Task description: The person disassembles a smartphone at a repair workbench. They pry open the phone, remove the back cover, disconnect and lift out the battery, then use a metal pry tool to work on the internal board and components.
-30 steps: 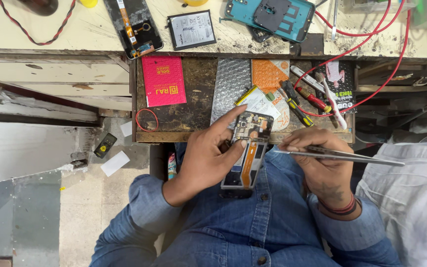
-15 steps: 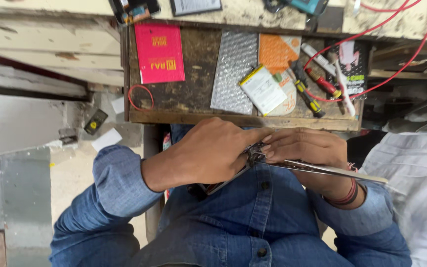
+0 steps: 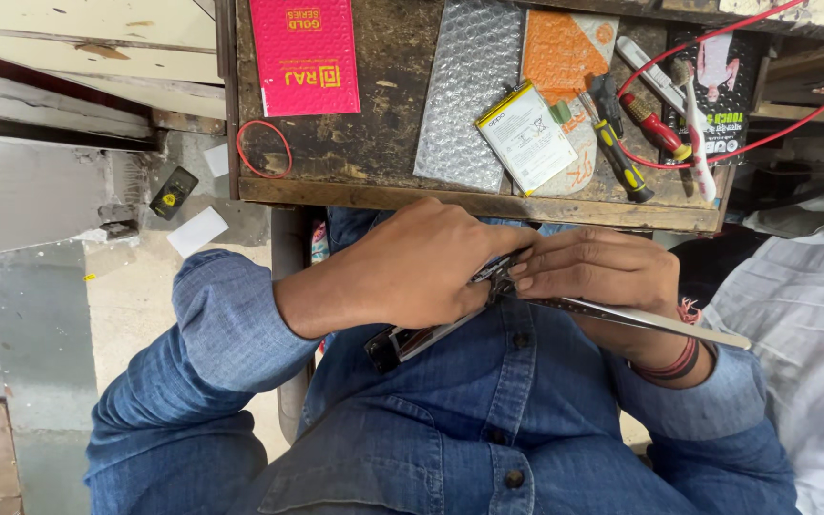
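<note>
At centre frame, the left hand (image 3: 422, 262) covers most of the opened phone (image 3: 412, 339), clamped around it against the denim shirt (image 3: 450, 420). The right hand (image 3: 598, 272) pinches metal tweezers (image 3: 660, 319); their tips are hidden. The wooden tray's (image 3: 383, 186) edge sits just above.

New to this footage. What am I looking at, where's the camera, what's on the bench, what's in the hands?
There is no machine here: a person in a denim shirt works with bare hands. The one picture comes from a camera worn on their head, looking down at the lap.

The left hand grips an opened phone. The right hand holds metal tweezers with the tip at the phone.

Above the hands is a worn wooden tray. On it lie a pink packet, a red rubber band, bubble wrap, a phone battery, screwdrivers and a toothbrush.
</note>
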Available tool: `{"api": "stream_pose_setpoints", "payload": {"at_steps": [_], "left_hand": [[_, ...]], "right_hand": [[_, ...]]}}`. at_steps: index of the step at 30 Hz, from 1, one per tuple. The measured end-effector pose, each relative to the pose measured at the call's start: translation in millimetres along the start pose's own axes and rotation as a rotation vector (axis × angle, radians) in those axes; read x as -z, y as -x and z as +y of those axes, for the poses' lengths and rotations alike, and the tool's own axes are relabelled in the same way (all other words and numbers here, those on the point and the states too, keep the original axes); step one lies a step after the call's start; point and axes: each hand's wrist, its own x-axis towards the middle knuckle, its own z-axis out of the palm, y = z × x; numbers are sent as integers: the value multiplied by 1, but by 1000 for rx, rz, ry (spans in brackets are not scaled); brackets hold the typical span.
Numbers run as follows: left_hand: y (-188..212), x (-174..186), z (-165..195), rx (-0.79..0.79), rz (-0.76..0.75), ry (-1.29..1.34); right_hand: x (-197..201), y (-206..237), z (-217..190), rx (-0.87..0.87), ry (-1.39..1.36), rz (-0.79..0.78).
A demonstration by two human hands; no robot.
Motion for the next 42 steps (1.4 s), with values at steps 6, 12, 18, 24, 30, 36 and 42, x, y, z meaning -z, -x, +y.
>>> {"api": "stream_pose_setpoints", "payload": {"at_steps": [6,12,18,24,30,36,42], "left_hand": [[-1,-1,-1,-36,26,0],[-4,-2,0,-15,4,16],[-8,-4,1,46,-71,1],[-10,-4,9,7,5,-56],[-10,1,20,83,-63,-86],[3,7,20,119,-143,-47],[16,22,17,50,-108,-8]], "right_hand": [[0,2,2,-19,-17,15],[3,-2,0,4,33,-24],[23,-16,-4,-146,19,-210],[37,-37,-4,-339,-16,-361],[43,-52,-9,-438,-62,-486],[49,-63,-8,-491,-120,-564],[46,-68,-2,-516,-127,-567]]}}
